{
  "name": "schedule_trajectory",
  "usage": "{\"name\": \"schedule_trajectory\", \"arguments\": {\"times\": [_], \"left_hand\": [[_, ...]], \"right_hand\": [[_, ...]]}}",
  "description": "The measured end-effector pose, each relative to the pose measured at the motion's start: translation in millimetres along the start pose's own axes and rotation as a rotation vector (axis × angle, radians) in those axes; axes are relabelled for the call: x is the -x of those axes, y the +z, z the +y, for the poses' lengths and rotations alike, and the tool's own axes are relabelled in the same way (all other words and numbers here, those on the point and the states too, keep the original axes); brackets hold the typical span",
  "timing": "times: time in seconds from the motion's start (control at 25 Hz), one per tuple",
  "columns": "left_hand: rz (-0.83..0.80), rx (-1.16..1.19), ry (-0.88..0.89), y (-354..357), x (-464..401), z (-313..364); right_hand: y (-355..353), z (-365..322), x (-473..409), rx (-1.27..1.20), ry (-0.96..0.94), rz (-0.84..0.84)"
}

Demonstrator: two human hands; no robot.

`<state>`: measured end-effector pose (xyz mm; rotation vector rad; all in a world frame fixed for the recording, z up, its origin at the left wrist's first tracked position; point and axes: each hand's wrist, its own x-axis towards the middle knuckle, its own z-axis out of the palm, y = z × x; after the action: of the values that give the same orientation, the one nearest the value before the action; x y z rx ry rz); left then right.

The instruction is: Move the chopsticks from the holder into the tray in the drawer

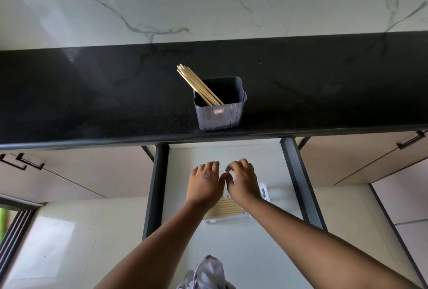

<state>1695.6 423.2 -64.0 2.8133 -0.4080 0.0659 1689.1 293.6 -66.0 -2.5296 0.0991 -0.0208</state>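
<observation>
Halfway there: some chopsticks in the tray, a bunch left in the holder.

Both hands are down in the open drawer (301, 196), left hand (205, 184) and right hand (243, 182) side by side, thumbs touching, fingers curled over the tray (264, 192); whether they pinch anything I cannot tell. Beneath the wrists lies a row of chopsticks (223, 208) already in the tray. Up on the black counter (92, 103), the grey holder (218, 110) holds a leaning bundle of chopsticks (196, 83), so I'd say more trips remain.
</observation>
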Motion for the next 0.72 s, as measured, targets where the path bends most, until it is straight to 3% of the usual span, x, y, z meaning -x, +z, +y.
{"name": "schedule_trajectory", "arguments": {"times": [0.12, 0.28, 0.4, 0.6, 0.72], "left_hand": [[0.183, 0.015, 0.030, -46.0, -33.2, 8.1], [0.447, -0.057, 0.089, -105.2, -79.4, 2.6], [0.394, -0.111, 0.082, -136.7, -119.7, -9.6], [0.165, -0.143, 0.089, -146.9, -168.2, -36.9], [0.187, -0.142, 0.096, -142.9, -179.0, -47.4]], "right_hand": [[-29.0, -36.7, -29.2, -0.223, -0.003, 0.101], [-85.2, -72.2, -76.8, -0.285, -0.275, 0.197], [-107.7, -89.7, -122.5, -0.235, -0.329, 0.172], [-112.0, -103.9, -196.1, 0.117, -0.033, -0.171], [-103.7, -107.8, -218.4, 0.376, -0.083, -0.430]]}}
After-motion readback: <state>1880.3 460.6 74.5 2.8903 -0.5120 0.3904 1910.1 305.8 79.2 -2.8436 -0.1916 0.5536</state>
